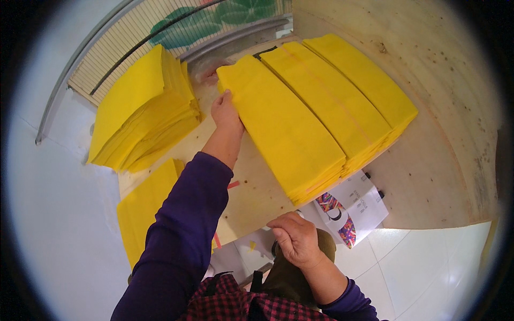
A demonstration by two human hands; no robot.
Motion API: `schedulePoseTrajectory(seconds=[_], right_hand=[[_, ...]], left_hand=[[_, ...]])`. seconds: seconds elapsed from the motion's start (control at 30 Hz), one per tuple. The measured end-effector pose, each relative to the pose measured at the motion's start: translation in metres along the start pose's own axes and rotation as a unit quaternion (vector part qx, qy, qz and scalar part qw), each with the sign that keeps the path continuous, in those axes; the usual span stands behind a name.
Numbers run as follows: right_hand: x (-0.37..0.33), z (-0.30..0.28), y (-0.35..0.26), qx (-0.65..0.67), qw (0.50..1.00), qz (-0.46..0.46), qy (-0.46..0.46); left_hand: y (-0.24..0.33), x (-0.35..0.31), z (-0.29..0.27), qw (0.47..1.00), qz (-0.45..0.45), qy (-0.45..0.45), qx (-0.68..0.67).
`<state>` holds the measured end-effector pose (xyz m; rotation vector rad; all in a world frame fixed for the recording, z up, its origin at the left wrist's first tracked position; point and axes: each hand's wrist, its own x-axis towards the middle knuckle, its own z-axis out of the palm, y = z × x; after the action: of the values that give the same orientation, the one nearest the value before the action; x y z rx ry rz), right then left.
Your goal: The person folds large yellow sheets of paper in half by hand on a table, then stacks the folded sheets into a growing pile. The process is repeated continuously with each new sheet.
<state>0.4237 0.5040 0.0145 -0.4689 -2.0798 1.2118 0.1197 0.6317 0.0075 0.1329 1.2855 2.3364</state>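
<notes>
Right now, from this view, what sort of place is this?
Probably a small workshop or packing room: several neat stacks of yellow sheets on a wooden table, above a tiled floor.

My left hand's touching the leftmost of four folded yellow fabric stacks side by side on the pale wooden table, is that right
Not quite: the head view shows three folded yellow fabric stacks side by side, not four. Your left hand is touching the leftmost stack, and they lie on the pale wooden table.
</notes>
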Motion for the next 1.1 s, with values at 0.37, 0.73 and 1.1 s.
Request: schedulePoseTrajectory(seconds=[0.37,0.73,1.1], right_hand=[[0.001,0.001,0.001,0.004,1.0,0.002,-0.002],[0.0,0.002,0.001,-0.009,1.0,0.007,0.001],[-0.002,0.009,0.0,-0.02,0.999,0.005,0.044]], left_hand=[[0.001,-0.014,0.006,0.998,0.04,0.032,0.028],[-0.001,-0.009,-0.006,0.985,-0.068,-0.157,0.023],[0.127,-0.099,-0.059,0.985,-0.027,-0.04,0.168]])
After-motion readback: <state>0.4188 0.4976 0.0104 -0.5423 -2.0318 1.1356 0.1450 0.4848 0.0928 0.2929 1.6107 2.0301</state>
